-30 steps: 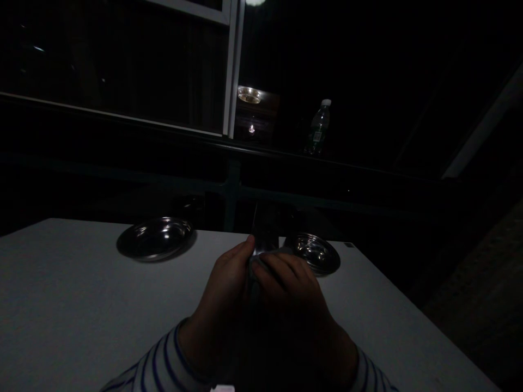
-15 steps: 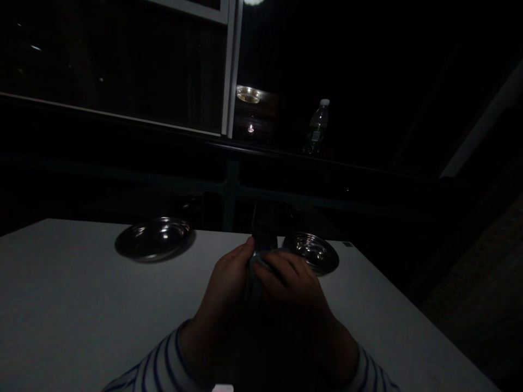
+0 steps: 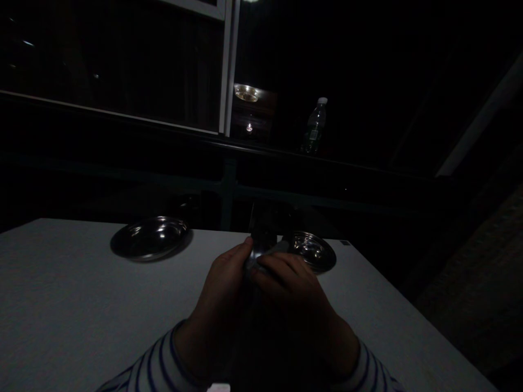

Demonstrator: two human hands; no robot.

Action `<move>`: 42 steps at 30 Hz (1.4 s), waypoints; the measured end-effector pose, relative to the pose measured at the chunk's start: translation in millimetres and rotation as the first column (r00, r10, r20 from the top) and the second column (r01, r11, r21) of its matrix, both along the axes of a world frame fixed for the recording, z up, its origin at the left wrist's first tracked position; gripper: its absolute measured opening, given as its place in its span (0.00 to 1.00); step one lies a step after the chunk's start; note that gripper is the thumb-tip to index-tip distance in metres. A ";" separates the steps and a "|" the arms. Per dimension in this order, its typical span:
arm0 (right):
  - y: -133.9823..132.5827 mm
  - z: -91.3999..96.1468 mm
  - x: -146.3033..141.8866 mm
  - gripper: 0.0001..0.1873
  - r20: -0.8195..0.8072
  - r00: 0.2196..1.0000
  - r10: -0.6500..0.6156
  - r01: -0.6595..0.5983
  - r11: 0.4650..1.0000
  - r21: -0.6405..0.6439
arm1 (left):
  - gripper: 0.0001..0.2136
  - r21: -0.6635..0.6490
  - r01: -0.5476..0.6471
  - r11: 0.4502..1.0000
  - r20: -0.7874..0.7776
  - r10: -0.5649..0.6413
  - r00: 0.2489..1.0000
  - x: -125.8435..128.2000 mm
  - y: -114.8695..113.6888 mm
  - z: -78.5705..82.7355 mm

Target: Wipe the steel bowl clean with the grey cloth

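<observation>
In the dim middle of the head view, my left hand (image 3: 224,277) is closed round a dark, shiny object (image 3: 261,245), its thumb along the near left side. The kind of this object cannot be made out in the dark. My right hand (image 3: 290,283) bends its fingers over the same object and pinches a thin greyish piece (image 3: 280,246), perhaps cloth, against it. The lower part of what I hold is lost in shadow. Just past my right hand sits a shiny metal dish (image 3: 314,251), partly covered by the fingers.
Another shiny metal dish (image 3: 151,238) lies at the far left of the white table (image 3: 81,305). Behind the table, a clear plastic bottle (image 3: 316,125) with a white cap stands on a dark ledge by the window frame (image 3: 227,71). A small dark label (image 3: 345,243) marks the far right corner.
The greyish piece now sticks out further to the upper right above my right fingers, which have shifted slightly on the object. My left hand keeps its grip. The whole view has shifted a little.
</observation>
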State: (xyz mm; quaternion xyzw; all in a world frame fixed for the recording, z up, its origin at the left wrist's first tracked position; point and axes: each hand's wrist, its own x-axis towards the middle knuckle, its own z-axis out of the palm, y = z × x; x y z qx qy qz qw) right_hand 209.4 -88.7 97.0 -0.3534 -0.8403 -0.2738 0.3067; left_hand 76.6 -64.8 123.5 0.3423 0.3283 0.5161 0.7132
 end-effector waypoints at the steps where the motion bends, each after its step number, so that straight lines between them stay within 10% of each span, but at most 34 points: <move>1: 0.0 -0.3 -0.6 0.13 0.013 1.000 0.009 -0.010 1.000 0.007 | 0.11 0.011 -0.005 1.000 -0.016 0.005 1.000 -0.6 -0.1 0.9; 18: 1.8 3.5 0.0 0.16 -0.144 0.974 -0.174 0.176 0.984 0.004 | 0.13 -0.008 -0.019 1.000 -0.188 0.017 0.982 4.5 -3.4 3.9; 25: -1.5 2.2 -4.6 0.14 0.025 1.000 -0.018 0.018 1.000 0.009 | 0.11 0.051 -0.018 0.999 -0.052 0.021 0.998 1.5 -1.0 -1.5; 42: 0.8 2.9 -2.5 0.15 -0.142 0.979 -0.147 0.162 0.982 0.099 | 0.09 0.018 0.037 0.999 -0.008 -0.036 0.999 -1.8 -0.3 2.3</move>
